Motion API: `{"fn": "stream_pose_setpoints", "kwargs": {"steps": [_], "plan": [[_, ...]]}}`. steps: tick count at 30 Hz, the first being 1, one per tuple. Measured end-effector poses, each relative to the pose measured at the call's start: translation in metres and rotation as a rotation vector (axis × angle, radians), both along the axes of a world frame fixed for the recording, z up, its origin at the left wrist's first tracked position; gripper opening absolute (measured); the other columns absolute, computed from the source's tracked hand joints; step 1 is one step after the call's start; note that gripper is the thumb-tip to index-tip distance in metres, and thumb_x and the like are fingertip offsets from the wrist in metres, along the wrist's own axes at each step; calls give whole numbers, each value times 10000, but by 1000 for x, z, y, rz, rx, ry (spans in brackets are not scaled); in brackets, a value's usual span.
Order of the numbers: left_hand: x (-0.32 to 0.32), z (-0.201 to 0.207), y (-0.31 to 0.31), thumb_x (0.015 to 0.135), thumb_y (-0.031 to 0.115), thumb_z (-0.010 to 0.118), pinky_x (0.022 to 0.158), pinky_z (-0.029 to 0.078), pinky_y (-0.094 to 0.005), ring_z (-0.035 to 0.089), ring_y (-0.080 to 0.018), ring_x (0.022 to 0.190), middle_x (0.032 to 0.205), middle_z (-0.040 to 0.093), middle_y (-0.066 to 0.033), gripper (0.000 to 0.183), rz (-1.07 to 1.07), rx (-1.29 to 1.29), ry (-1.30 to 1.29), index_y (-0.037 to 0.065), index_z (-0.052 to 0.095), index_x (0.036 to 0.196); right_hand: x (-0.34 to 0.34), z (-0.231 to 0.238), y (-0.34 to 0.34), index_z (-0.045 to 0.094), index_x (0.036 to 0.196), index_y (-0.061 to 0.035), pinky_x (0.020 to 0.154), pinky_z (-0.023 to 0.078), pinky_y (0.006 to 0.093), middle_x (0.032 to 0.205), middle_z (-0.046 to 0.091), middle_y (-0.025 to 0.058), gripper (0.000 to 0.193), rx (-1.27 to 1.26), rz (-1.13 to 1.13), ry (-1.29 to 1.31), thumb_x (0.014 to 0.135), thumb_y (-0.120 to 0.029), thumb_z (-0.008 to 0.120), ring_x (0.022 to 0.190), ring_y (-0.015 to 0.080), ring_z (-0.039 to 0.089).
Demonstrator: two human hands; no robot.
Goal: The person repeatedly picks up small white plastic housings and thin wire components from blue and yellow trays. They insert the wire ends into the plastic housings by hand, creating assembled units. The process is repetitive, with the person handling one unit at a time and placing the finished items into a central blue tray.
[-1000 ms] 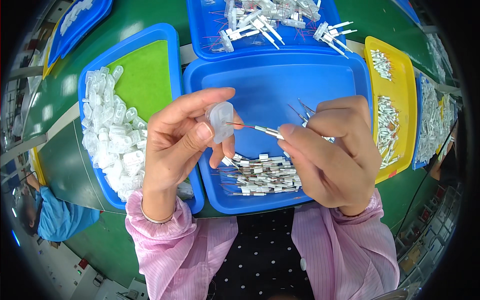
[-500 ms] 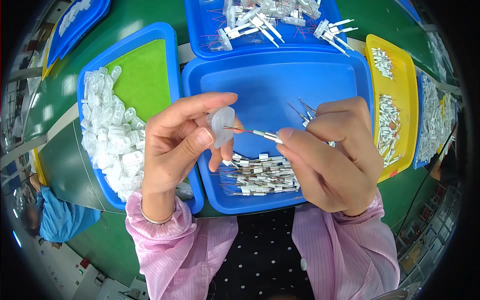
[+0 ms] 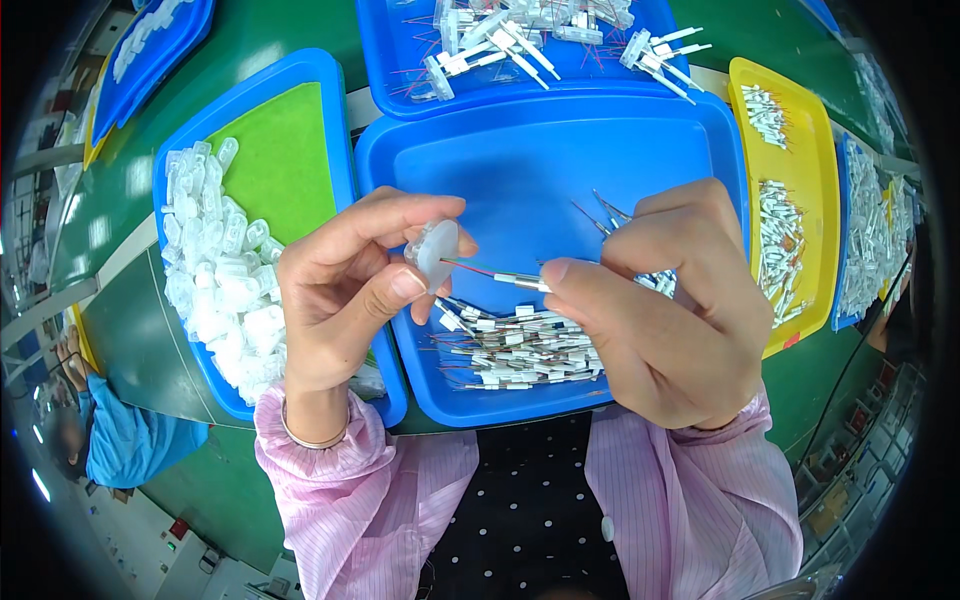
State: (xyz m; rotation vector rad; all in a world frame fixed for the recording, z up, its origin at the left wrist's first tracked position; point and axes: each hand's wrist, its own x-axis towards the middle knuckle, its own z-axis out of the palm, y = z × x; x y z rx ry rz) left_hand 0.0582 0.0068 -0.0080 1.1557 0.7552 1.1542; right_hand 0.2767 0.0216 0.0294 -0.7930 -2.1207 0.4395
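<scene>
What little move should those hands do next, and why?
Perhaps the right hand should gently push the wired part toward the frosted plastic piece, because its thin wires reach that piece's face and the left hand holds it facing them.

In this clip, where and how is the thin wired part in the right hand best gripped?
The thin wired part is probably best pinched by its slim, straight body, from the right, as the right hand does. Its wires leave the left end and reach the translucent cap in the left hand, so that end is better left free; they look too flexible to grip.
</scene>
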Motion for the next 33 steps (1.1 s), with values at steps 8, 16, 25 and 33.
{"fn": "stream_pose_setpoints", "kwargs": {"steps": [8,16,25,33], "plan": [[13,3,-4,787,-59,562,587,515,-254,600,-215,781,968,550,-216,291,-30,-17,-81,-123,520,1068,-10,-12,-3,661,776,-3,505,348,263,646,559,55,154,-202,-52,146,627,-10,700,542,164,457],[23,-6,-11,723,-96,628,648,514,-270,602,-204,794,900,564,-188,256,66,12,-67,-108,556,969,-17,-20,-3,654,734,-20,460,320,254,576,558,48,97,-418,-41,246,650,-1,699,505,145,453],[23,-4,-16,670,-61,691,638,479,-270,588,-194,737,831,570,-157,249,100,115,240,-83,590,897,-13,-24,-8,606,731,-32,420,311,290,568,504,62,131,-267,-31,187,634,25,673,463,182,448],[15,3,-16,717,-21,670,668,503,-269,598,-208,805,883,564,-161,278,140,-15,166,-98,557,960,70,4,17,623,819,22,598,455,264,736,618,109,90,-400,-454,-208,756,-42,617,609,164,588]]}}
